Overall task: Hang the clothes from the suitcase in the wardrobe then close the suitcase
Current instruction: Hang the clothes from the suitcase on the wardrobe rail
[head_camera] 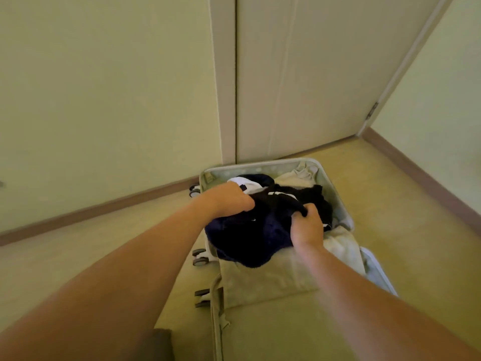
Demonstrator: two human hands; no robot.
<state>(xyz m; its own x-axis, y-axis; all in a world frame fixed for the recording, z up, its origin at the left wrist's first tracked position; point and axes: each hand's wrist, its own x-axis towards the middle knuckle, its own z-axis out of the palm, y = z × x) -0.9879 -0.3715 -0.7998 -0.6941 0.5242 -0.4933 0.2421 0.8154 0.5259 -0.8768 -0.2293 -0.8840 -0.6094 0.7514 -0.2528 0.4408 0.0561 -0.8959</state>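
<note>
Both forearms reach to the open suitcase [335, 194], where the left hand [229, 198] and right hand [307, 226] each clutch the dark garment [250, 235] bunched over it; lift evenly, shaking it free.

Head view, forward and down

Floor [390, 204] right of suitcase [335, 186]: open, bare to skirting.
Floor left: open up to wall.
Behind suitcase: blocked by closed door [299, 87].
Above suitcase: filled by piled clothes [250, 235].
</note>
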